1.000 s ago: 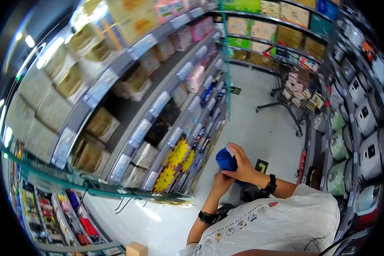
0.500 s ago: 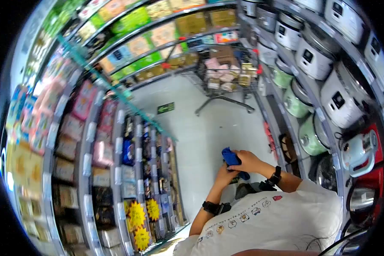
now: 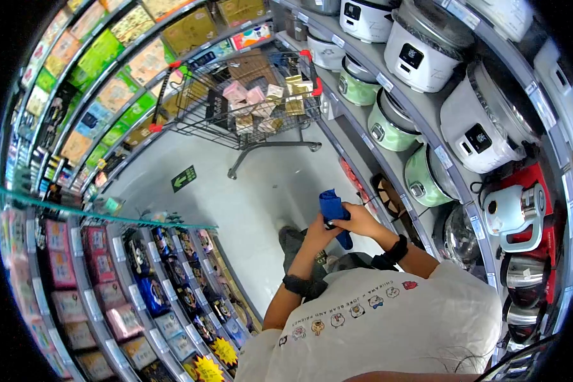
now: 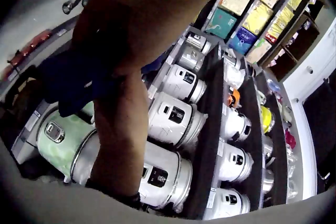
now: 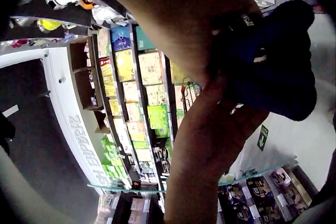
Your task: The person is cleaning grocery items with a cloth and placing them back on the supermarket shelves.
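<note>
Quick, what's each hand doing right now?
Left hand: closed on the blue bundle, fingers curled round its lower part.
Right hand: closed on the same bundle, gripping it from the other side.

Dark blue bundle [image 5: 275, 71]: gripped in both hands [image 5: 205, 129], deep in shadow
Floor sign [image 5: 262, 137]: green, white arrow, just below the bundle
Bright packs [image 5: 152, 71]: in rows, left of the bundle
Doorway [image 5: 31, 108]: dark, white-framed, far left of the bundle

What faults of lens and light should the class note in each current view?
Head: strong wide-angle distortion, with the shelf edges bowed and the corners black; left wrist: the blue bundle sinks into near-black shadow against brighter cookers; right wrist: the bundle is again underexposed, the green packs behind it glaringly bright.
</note>
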